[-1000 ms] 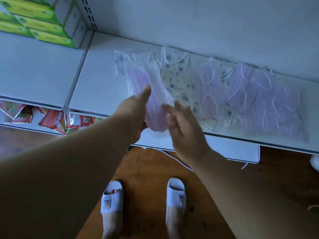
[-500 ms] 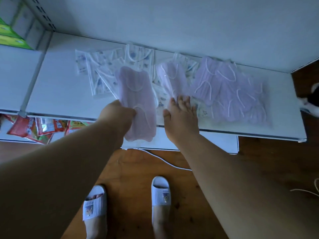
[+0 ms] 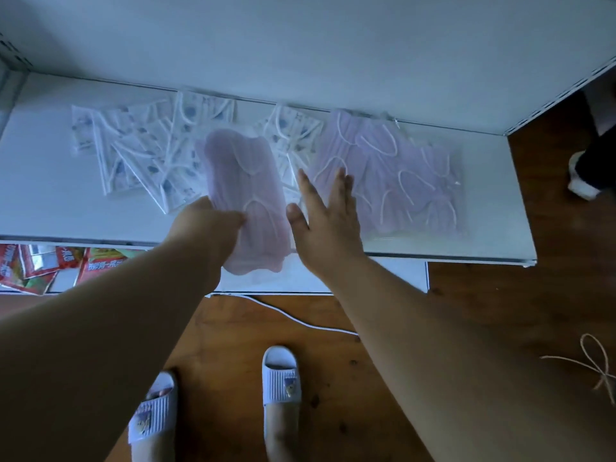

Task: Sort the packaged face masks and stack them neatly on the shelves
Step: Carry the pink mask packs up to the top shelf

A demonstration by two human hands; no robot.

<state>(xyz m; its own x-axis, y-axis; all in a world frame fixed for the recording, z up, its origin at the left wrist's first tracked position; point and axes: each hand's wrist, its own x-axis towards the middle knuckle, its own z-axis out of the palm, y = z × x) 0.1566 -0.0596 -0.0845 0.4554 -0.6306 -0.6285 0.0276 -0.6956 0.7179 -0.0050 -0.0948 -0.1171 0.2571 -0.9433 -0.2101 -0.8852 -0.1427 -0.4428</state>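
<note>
Your right hand (image 3: 325,225) has slid toward the shelf's (image 3: 43,201) right end, fingers spread flat at the purple pile's (image 3: 410,181) near-left edge. Your left hand (image 3: 206,228) pinches a purple mask pack (image 3: 246,195) overhanging the front edge. Printed packs (image 3: 143,158) crowd the left; both shelf ends lie bare.

The white shelf (image 3: 40,208) has bare board at its left end and along its right end, both open to reach from the front edge. The middle is covered: patterned mask packs (image 3: 143,155) fan out left of centre, a pile of purple mask packs (image 3: 410,181) fills the right, and one purple mask pack (image 3: 246,195) overhangs the front edge between them. The back panel (image 3: 300,45) closes the rear. Below, red snack packets (image 3: 36,265) crowd the lower shelf's left side.
</note>
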